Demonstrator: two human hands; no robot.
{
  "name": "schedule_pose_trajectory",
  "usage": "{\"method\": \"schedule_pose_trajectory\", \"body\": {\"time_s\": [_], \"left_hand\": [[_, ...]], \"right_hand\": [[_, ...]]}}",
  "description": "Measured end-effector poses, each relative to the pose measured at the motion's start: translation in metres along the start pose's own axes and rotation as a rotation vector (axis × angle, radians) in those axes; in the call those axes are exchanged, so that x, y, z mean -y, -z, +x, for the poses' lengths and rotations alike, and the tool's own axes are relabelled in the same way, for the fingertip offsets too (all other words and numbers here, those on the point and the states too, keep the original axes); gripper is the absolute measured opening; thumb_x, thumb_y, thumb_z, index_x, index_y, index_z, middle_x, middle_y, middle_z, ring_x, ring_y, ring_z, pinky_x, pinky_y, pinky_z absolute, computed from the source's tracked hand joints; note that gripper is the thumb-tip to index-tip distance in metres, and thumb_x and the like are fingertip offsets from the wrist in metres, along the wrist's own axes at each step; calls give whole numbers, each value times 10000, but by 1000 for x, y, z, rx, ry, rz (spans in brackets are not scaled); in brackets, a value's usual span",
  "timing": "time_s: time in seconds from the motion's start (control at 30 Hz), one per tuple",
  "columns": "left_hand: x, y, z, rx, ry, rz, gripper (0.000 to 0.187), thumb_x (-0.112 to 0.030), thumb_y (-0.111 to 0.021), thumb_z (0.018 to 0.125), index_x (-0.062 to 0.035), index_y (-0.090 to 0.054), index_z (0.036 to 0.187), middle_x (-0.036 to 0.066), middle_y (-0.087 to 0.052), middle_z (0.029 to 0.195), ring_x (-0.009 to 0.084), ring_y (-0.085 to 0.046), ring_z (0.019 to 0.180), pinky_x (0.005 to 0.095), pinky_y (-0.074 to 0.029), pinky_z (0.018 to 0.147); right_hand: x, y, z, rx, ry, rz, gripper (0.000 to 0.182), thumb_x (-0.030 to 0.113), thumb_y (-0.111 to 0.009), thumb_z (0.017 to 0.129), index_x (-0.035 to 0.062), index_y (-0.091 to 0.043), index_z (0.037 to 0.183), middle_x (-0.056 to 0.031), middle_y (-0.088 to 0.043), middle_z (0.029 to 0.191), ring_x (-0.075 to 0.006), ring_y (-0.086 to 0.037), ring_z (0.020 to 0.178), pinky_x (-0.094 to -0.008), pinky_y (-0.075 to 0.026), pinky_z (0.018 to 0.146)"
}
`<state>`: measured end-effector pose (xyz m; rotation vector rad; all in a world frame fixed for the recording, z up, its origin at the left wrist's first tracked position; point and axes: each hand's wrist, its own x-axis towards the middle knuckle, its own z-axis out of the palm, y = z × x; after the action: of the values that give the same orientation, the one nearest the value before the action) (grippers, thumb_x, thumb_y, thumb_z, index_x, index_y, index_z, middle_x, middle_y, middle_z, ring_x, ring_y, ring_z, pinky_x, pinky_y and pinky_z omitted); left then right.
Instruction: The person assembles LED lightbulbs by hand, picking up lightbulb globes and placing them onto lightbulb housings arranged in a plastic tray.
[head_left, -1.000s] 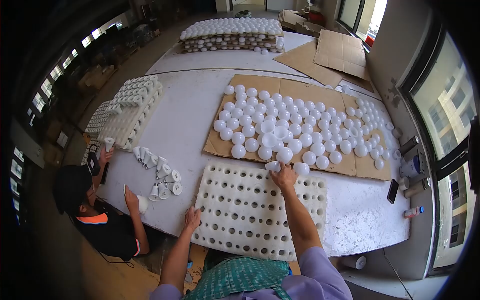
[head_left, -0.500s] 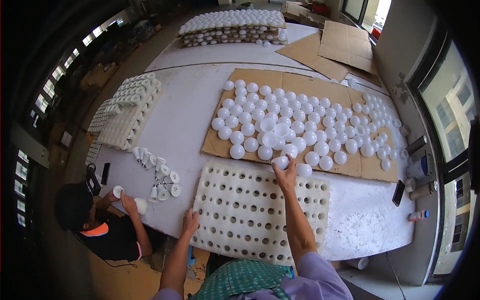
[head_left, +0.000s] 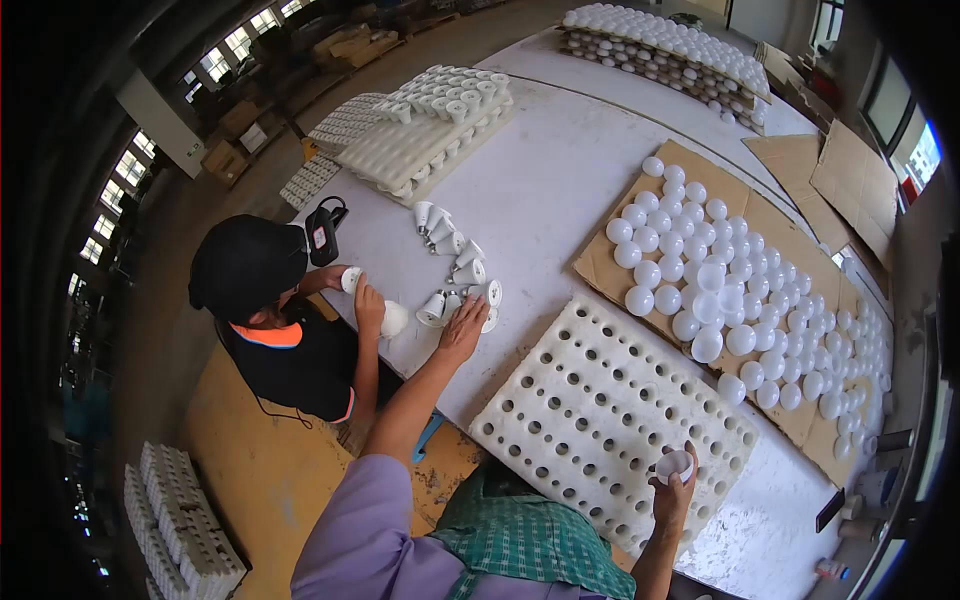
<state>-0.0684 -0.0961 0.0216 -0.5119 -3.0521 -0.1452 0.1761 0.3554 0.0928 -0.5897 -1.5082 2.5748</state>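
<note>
My left hand (head_left: 464, 328) reaches to the cluster of white LED bulb bases at the left of the table. Its fingers are stretched out against the nearest bulb base (head_left: 491, 292); a firm grip on it does not show. My right hand (head_left: 676, 492) holds a white bulb cover (head_left: 674, 465), its round opening facing up, over the right part of the foam tray (head_left: 600, 400). Rows of round holes run across this tray, which lies in front of me. Beyond it, many white domed bulb covers (head_left: 741, 341) lie on a cardboard sheet (head_left: 597, 262).
At my left a co-worker (head_left: 290, 330) in a black cap holds a bulb base (head_left: 351, 280), close to a white cloth-like item (head_left: 394, 320). Stacked trays of bulb bases (head_left: 430, 135) stand farther back. Layered bulb covers (head_left: 665, 55) fill the far table end. A phone (head_left: 829, 510) lies at right.
My left hand has left the foam tray's edge for the bulb bases. My right hand has brought a bulb cover back from the cardboard to above the tray. The view has turned left.
</note>
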Motion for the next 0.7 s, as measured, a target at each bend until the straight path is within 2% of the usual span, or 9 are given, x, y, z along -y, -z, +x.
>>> {"method": "schedule_pose_trajectory", "body": {"time_s": [0.1, 0.23, 0.27, 0.4, 0.43, 0.53, 0.6, 0.63, 0.7], "left_hand": [[4, -2, 14, 151, -81, 7, 511, 92, -477, 812, 19, -410, 1313, 170, -316, 1476, 319, -266, 1389, 414, -265, 1123], [-4, -5, 3, 122, -232, -87, 438, 88, -475, 805, 19, -431, 1236, 207, -365, 1432, 335, -339, 1344, 425, -297, 1099], [-2, -21, 1, 45, -301, -81, 330, 5, -452, 858, 25, -443, 1187, 223, -404, 1395, 341, -396, 1300, 421, -335, 1071], [-30, -8, 6, 256, -162, -256, 534, -9, -670, 719, 22, -444, 1201, 226, -572, 1184, 376, -554, 1084, 428, -421, 963], [-29, -14, 9, 259, -119, -311, 557, -48, -697, 702, 10, -451, 1199, 206, -617, 1079, 391, -593, 986, 442, -469, 888], [-44, -15, 4, 98, 34, -476, 521, -83, -701, 694, 19, -484, 1156, 169, -646, 979, 365, -630, 891, 429, -512, 804], [-51, 4, -8, -174, 293, -939, 474, -92, -683, 688, 14, -526, 1122, 119, -655, 958, 285, -646, 863, 395, -525, 768], [-58, 27, -18, -172, 296, -939, 474, -92, -683, 688, 14, -526, 1122, 119, -655, 958, 285, -646, 863, 395, -525, 768], [-84, 80, -46, 234, 231, -1903, 466, -93, -703, 676, -4, -559, 1111, 77, -654, 990, 214, -637, 861, 365, -528, 758]], "right_hand": [[2, -21, -11, -36, 50, -48, 946, 435, -794, 678, 73, -308, 1405, -146, -582, 1128, -203, -637, 793, -272, -538, 568], [2, -40, -19, 54, 76, 1, 865, 441, -807, 671, 53, -384, 1318, -183, -600, 1071, -225, -647, 749, -280, -539, 573], [-2, -42, -22, 66, 64, 66, 868, 412, -819, 670, 53, -381, 1328, -191, -596, 1086, -243, -654, 749, -301, -557, 591], [2, -76, -29, 205, 18, 234, 900, 263, -848, 652, 90, -366, 1392, -215, -551, 1180, -303, -645, 891, -348, -585, 664], [1, -81, -29, 234, 5, 275, 895, 239, -848, 650, 103, -375, 1398, -209, -551, 1168, -300, -644, 879, -342, -574, 649], [-1, -89, -29, 277, 8, 317, 882, 235, -857, 635, 111, -383, 1368, -201, -551, 1153, -291, -639, 862, -323, -548, 629], [0, -92, -27, 337, 8, 341, 845, 247, -865, 624, 109, -387, 1307, -188, -552, 1145, -277, -633, 850, -315, -526, 639], [0, -93, -26, 336, 5, 341, 845, 247, -865, 624, 109, -387, 1307, -188, -552, 1145, -277, -633, 850, -315, -526, 639], [-2, -94, -24, 333, -1, 194, 823, 241, -877, 620, 128, -403, 1283, -171, -554, 1202, -270, -631, 928, -343, -534, 750]]}}
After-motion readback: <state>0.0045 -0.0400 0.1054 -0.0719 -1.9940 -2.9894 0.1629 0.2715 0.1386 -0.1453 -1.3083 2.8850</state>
